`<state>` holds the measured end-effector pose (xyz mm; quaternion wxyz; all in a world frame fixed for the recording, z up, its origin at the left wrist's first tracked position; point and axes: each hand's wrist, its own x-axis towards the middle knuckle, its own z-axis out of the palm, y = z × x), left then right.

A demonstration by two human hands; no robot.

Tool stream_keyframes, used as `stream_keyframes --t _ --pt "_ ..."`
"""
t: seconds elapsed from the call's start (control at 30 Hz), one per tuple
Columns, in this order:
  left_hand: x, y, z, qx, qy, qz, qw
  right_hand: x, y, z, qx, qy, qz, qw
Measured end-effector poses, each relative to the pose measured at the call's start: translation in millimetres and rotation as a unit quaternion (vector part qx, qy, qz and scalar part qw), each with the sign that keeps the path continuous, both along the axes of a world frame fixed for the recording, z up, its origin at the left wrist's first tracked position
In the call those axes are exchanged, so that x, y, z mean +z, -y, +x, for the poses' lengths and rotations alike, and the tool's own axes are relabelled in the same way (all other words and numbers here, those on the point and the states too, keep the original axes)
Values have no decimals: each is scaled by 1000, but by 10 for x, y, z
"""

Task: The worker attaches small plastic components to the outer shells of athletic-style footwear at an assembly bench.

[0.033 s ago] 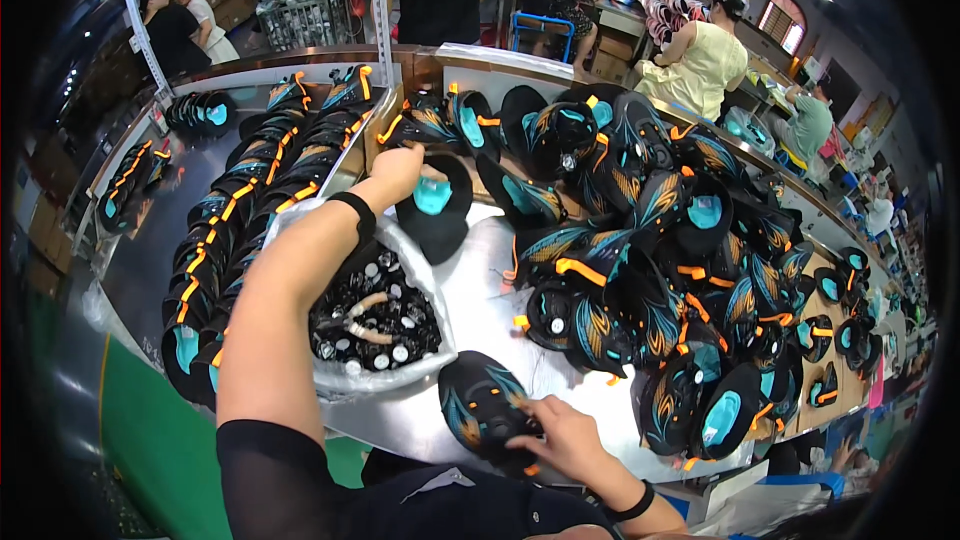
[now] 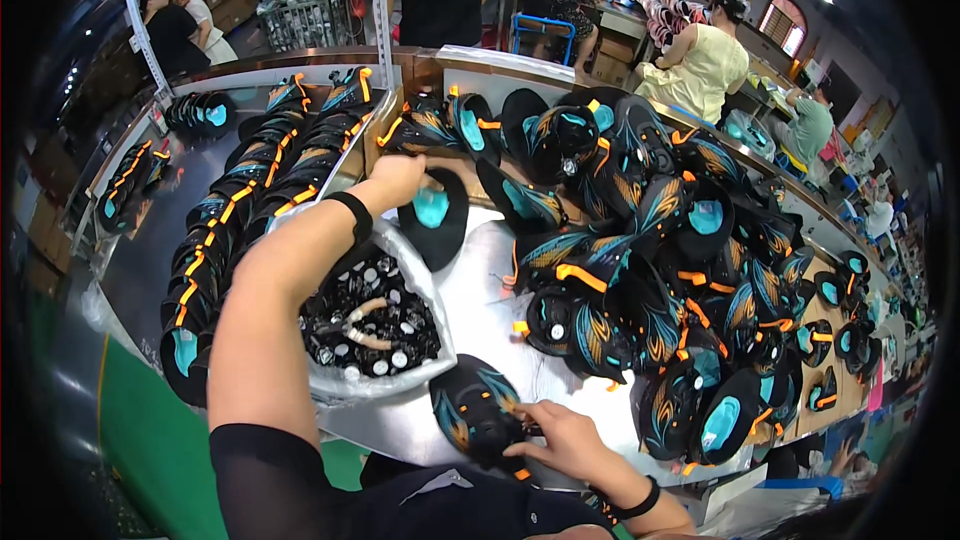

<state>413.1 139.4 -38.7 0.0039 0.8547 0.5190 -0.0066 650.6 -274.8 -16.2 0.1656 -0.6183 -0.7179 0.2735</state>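
My left hand reaches forward over an open white bag and is closed at the upper edge of a black cap with a teal patch. Its fingertips are partly hidden. Near my body, my right hand pinches the side of another black cap, which has an orange and teal pattern. That cap lies on the metal tabletop. Inside the white bag are several small black parts with whitish discs. A tool with two beige handles lies on top of them.
A large heap of patterned caps with orange straps covers the table's right side. Nested rows of caps stand at the left beyond a low divider. A wooden rail runs along the back, with people working beyond it.
The near cap has shifted slightly left along with my right hand. My left hand has moved a little, and the far cap's teal patch sits slightly lower.
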Motion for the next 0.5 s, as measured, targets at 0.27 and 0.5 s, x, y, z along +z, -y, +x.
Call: stream_keyframes --t 0.27,0.5 --pt "606 -752 -185 23 -80 -62 995 1041 -1980 449 -15 -2 172 985" --pt "24 -1236 214 -52 -270 77 958 370 -3588 34 15 152 185 971"
